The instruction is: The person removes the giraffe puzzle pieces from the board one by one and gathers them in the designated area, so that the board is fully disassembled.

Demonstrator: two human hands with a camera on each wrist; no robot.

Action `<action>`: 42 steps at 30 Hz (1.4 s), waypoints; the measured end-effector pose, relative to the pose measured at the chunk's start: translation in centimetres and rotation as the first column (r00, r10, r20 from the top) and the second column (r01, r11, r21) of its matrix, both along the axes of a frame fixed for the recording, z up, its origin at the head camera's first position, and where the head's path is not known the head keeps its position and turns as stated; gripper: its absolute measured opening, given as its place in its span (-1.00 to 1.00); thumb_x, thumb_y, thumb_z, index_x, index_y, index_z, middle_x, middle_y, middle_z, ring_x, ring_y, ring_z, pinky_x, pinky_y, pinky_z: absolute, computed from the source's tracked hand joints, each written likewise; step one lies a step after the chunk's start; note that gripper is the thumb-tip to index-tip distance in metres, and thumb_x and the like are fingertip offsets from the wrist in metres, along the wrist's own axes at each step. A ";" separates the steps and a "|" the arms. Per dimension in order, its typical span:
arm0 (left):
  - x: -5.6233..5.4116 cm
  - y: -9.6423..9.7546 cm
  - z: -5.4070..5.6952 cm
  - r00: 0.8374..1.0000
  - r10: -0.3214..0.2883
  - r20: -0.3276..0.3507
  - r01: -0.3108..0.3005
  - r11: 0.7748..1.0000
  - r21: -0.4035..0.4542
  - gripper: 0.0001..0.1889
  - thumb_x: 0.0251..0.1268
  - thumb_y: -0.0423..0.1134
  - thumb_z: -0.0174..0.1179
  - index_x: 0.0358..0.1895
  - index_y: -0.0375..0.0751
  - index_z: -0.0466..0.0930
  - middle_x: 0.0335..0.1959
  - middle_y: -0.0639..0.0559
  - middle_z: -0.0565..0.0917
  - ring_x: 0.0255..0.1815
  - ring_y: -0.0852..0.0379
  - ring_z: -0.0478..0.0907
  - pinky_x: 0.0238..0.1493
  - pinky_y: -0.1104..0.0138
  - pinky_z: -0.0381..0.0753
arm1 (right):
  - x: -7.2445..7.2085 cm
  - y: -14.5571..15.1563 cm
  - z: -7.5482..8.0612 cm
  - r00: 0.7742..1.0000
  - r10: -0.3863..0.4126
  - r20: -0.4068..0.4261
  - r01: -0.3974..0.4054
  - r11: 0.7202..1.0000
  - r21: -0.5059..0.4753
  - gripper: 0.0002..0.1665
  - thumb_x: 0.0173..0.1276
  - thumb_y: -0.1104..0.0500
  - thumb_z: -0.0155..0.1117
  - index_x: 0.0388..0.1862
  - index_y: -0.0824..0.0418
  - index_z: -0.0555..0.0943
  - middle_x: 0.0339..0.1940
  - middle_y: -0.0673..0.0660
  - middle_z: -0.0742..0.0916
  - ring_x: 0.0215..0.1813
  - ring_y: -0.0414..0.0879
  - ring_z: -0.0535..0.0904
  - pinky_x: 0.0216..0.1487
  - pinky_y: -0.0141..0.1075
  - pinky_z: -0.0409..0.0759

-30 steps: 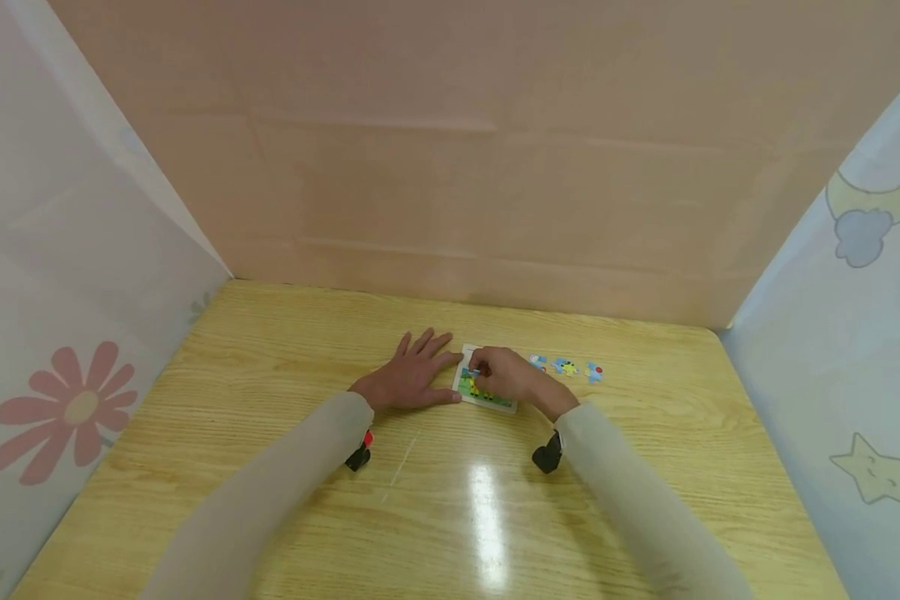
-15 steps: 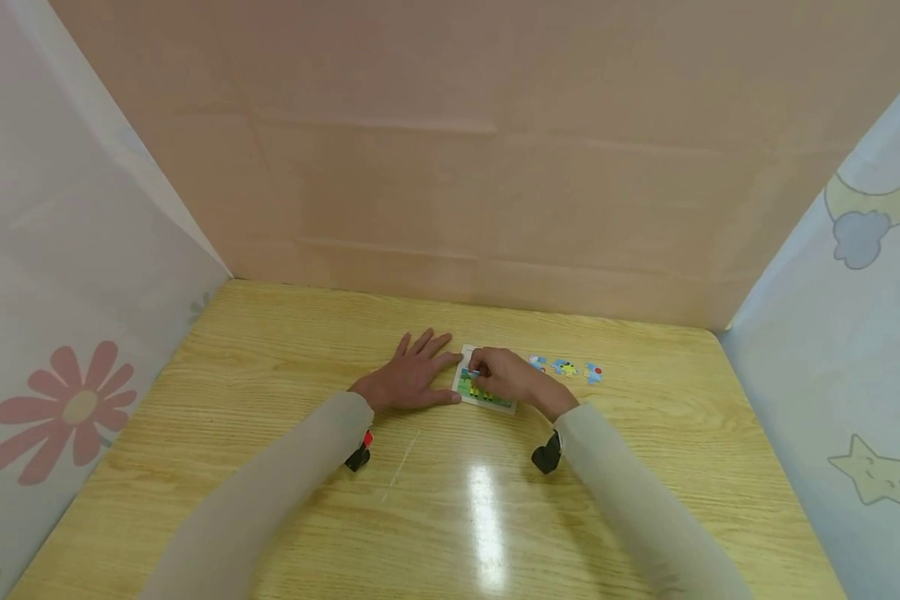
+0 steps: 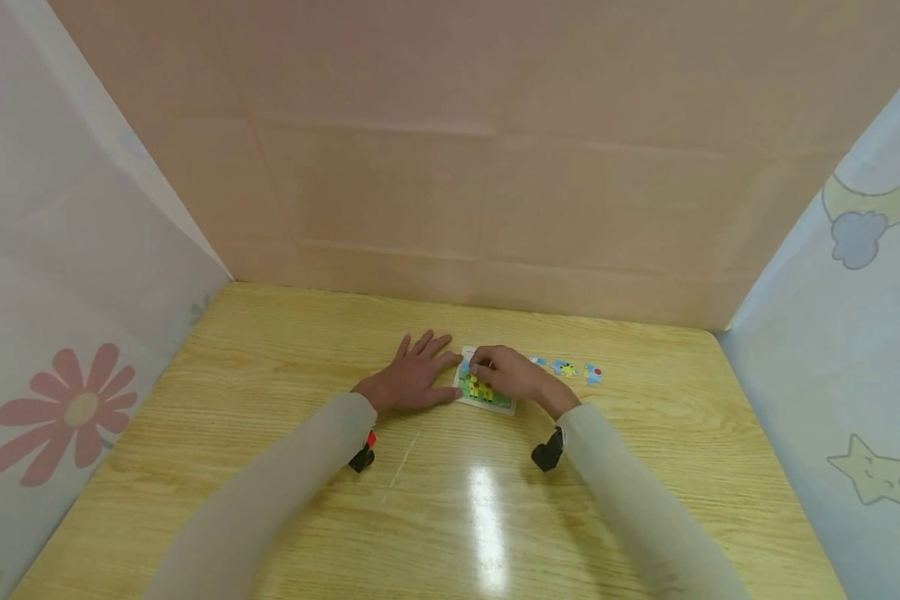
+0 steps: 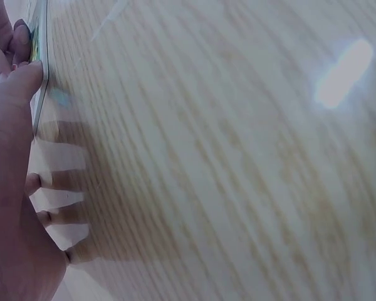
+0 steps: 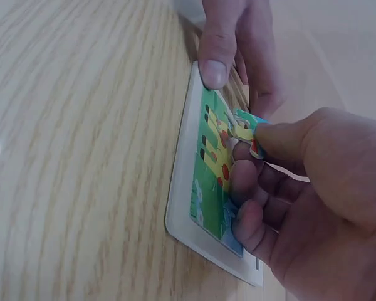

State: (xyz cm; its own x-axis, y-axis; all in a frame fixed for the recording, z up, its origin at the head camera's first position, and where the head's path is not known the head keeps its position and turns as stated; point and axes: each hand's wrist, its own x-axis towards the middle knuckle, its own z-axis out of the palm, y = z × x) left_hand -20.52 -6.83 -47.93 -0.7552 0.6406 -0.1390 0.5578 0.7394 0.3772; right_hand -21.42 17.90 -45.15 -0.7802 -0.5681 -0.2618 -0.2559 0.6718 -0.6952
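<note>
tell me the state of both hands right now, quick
Left hand: open, thumb on the board.
Right hand: pinching a piece.

White-rimmed puzzle board, green ground, red-spotted yellow figure, loose pieces apparently blue and yellow

White glare streaks the table; wrist views look pale.

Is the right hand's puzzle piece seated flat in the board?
Not flat: the right wrist view shows the puzzle piece at an angle to the board, pinched in the right hand.
</note>
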 end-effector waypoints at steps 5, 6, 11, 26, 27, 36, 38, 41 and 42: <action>0.1 0.0 0.1 1.000 0.002 0.001 -0.002 1.000 -0.003 -0.24 0.61 0.37 -0.02 0.70 0.13 0.21 0.82 -0.12 -0.07 0.83 -0.35 -0.26 0.70 -0.42 -0.23 | -0.1 0.2 0.0 0.999 -0.028 0.016 0.029 0.999 -0.031 -0.72 0.76 0.11 0.04 0.12 0.23 0.63 -0.08 0.18 0.75 -0.26 -0.10 0.61 -0.19 -0.27 0.60; 0.1 0.0 0.1 1.000 0.001 0.000 -0.001 1.000 -0.003 -0.24 0.61 0.37 -0.02 0.70 0.12 0.21 0.82 -0.12 -0.07 0.83 -0.35 -0.25 0.70 -0.42 -0.23 | 0.0 0.3 0.1 0.999 -0.032 0.012 0.033 0.999 -0.033 -0.72 0.75 0.11 0.05 0.14 0.24 0.63 -0.07 0.18 0.75 -0.25 -0.10 0.62 -0.18 -0.26 0.62; 0.1 0.0 0.3 1.000 -0.004 0.001 0.004 1.000 0.003 -0.24 0.62 0.36 -0.02 0.70 0.09 0.21 0.82 -0.15 -0.06 0.82 -0.38 -0.25 0.69 -0.44 -0.23 | -0.1 1.0 0.9 0.997 -0.077 -0.023 0.076 0.996 -0.041 -0.71 0.74 0.08 0.07 0.16 0.23 0.62 -0.06 0.18 0.74 -0.25 -0.05 0.64 -0.18 -0.24 0.62; 0.0 -0.3 -0.2 0.999 -0.011 -0.033 0.011 1.000 0.001 -0.23 0.60 0.40 -0.04 0.68 0.08 0.24 0.81 -0.16 -0.04 0.82 -0.39 -0.21 0.68 -0.45 -0.19 | 0.3 9.9 3.8 0.969 -0.240 -0.065 0.238 0.970 -0.048 -0.64 0.72 0.11 0.10 0.23 0.37 0.57 0.01 0.33 0.70 -0.20 0.22 0.67 -0.17 -0.02 0.70; 0.1 -0.3 -0.2 0.999 -0.010 -0.033 0.011 1.000 0.002 -0.23 0.60 0.39 -0.03 0.68 0.08 0.25 0.81 -0.16 -0.03 0.82 -0.39 -0.21 0.68 -0.45 -0.19 | 0.5 10.7 3.9 0.966 -0.249 -0.069 0.247 0.968 -0.037 -0.64 0.73 0.11 0.11 0.23 0.37 0.56 0.00 0.32 0.70 -0.21 0.22 0.67 -0.18 -0.02 0.69; 0.2 -0.5 0.1 1.000 -0.009 -0.024 0.009 1.000 0.013 -0.21 0.58 0.38 0.03 0.68 0.05 0.25 0.80 -0.19 -0.02 0.81 -0.40 -0.20 0.68 -0.45 -0.20 | 1.2 16.7 3.8 0.946 -0.316 -0.072 0.319 0.947 0.037 -0.65 0.73 0.12 0.11 0.19 0.41 0.55 -0.09 0.33 0.72 -0.31 0.05 0.63 -0.31 -0.20 0.60; 0.1 -0.5 0.1 1.000 -0.007 -0.026 0.008 1.000 0.013 -0.20 0.57 0.40 0.02 0.69 0.07 0.23 0.80 -0.18 -0.02 0.82 -0.40 -0.20 0.68 -0.45 -0.19 | 1.4 17.5 3.9 0.942 -0.328 -0.071 0.331 0.942 0.047 -0.64 0.73 0.12 0.10 0.19 0.42 0.54 -0.09 0.34 0.71 -0.32 0.02 0.62 -0.34 -0.22 0.58; 0.0 -0.5 0.1 0.999 -0.012 -0.033 0.013 1.000 0.016 -0.18 0.57 0.41 0.02 0.71 0.10 0.18 0.80 -0.18 -0.01 0.81 -0.40 -0.19 0.67 -0.46 -0.18 | 1.7 18.1 3.9 0.939 -0.338 -0.055 0.341 0.938 0.058 -0.63 0.73 0.12 0.10 0.20 0.44 0.54 -0.09 0.35 0.70 -0.33 0.01 0.62 -0.34 -0.20 0.60; 0.0 -0.5 0.1 0.999 -0.014 -0.033 0.014 1.000 0.019 -0.18 0.57 0.40 0.02 0.71 0.10 0.17 0.80 -0.19 -0.01 0.81 -0.41 -0.19 0.67 -0.47 -0.18 | 1.8 18.3 3.8 0.940 -0.337 -0.050 0.340 0.939 0.060 -0.62 0.73 0.13 0.10 0.20 0.45 0.53 -0.09 0.35 0.70 -0.32 0.01 0.62 -0.34 -0.19 0.60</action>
